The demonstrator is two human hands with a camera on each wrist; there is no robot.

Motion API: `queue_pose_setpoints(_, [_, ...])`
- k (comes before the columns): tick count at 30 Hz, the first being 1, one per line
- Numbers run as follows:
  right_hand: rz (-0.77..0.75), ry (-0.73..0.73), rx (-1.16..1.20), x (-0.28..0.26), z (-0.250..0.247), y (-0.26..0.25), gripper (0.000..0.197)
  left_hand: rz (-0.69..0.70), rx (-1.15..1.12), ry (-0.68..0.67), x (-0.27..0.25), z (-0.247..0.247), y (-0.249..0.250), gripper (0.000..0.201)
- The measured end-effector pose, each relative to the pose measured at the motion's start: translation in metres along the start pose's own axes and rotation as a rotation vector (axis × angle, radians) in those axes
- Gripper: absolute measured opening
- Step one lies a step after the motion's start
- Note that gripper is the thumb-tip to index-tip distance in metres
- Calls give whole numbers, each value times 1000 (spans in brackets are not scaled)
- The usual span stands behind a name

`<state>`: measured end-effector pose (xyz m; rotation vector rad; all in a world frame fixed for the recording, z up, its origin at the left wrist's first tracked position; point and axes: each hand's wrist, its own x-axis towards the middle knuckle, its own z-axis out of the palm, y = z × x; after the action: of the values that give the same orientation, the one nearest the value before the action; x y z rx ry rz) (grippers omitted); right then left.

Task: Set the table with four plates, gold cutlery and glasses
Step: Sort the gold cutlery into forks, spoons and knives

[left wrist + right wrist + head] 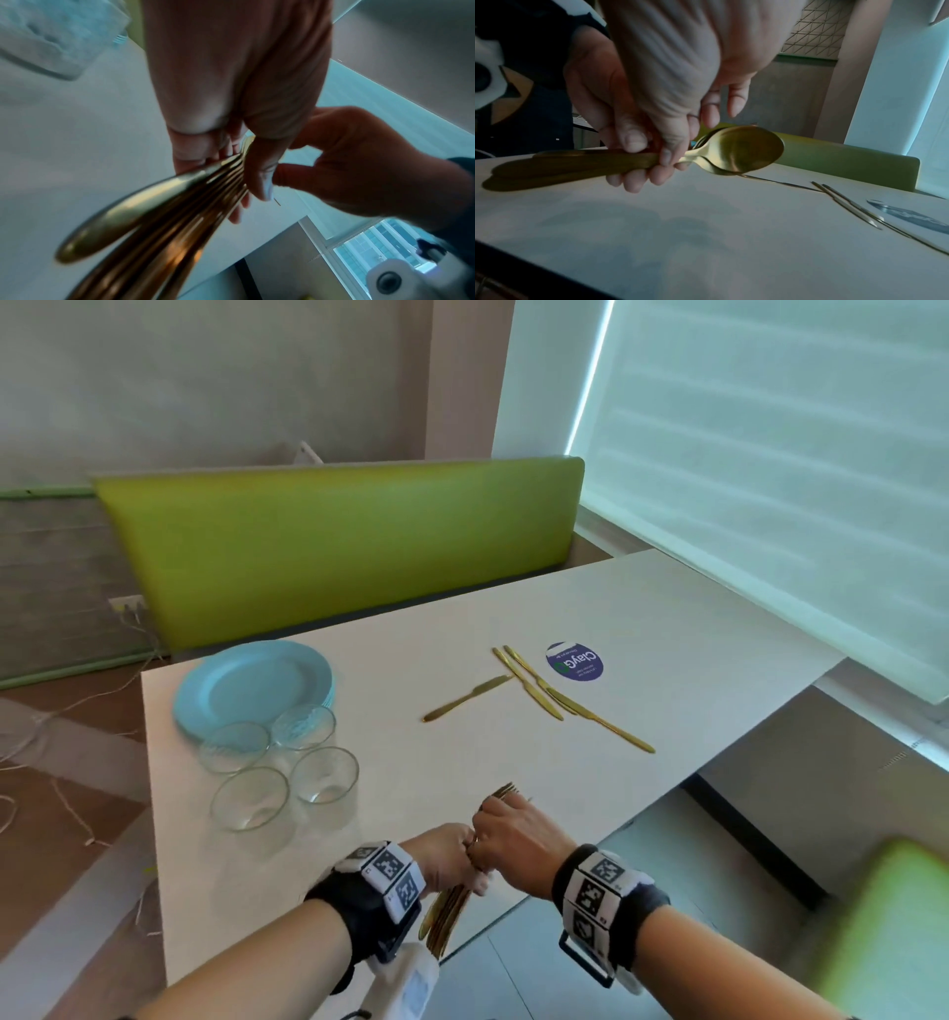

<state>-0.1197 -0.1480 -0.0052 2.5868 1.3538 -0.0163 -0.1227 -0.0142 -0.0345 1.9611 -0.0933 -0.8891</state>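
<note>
Nearest the person, the left hand (445, 857) is curled round a bundle of gold cutlery (445, 914), gripping the handles together so that their ends stick out back toward the wrist, just above the near edge of the white counter (411, 762). The right hand (513, 839) is pressed up against the left one on its right side, its fingers and thumb closed on the same bundle where the necks meet the heads; from the right wrist view a gold spoon bowl (744, 150) shows just past those fingers, and fork tines (506, 791) peek out beyond the knuckles in the head view. To the left of the hands and a little farther off, four clear glasses (280, 773) stand upright in a tight cluster. Just behind them, touching or nearly so, lies a stack of light blue plates (246, 683). Ahead of the hands and to the right, well apart from them, four gold knives (539, 693) lie flat on the counter, three side by side and one angled off to their left. Just beyond the knives is a round blue sticker (574, 662). Past the counter's far edge runs a green bench back (334, 541).
</note>
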Motion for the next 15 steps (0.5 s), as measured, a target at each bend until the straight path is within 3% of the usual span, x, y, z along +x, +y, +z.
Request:
queue_pose_setpoints(10, [32,-48,117,6,17,-39,26,-64,44,149,-27,8,-42,24])
queue_pose_setpoints(14, [76,-88,206,8,18,-41,36,-160,167,256,-36,-1,-60,10])
queue_pose_setpoints(15, [85,-86,205,7,19,-39,36,-202,203,290,-37,-5,-66,16])
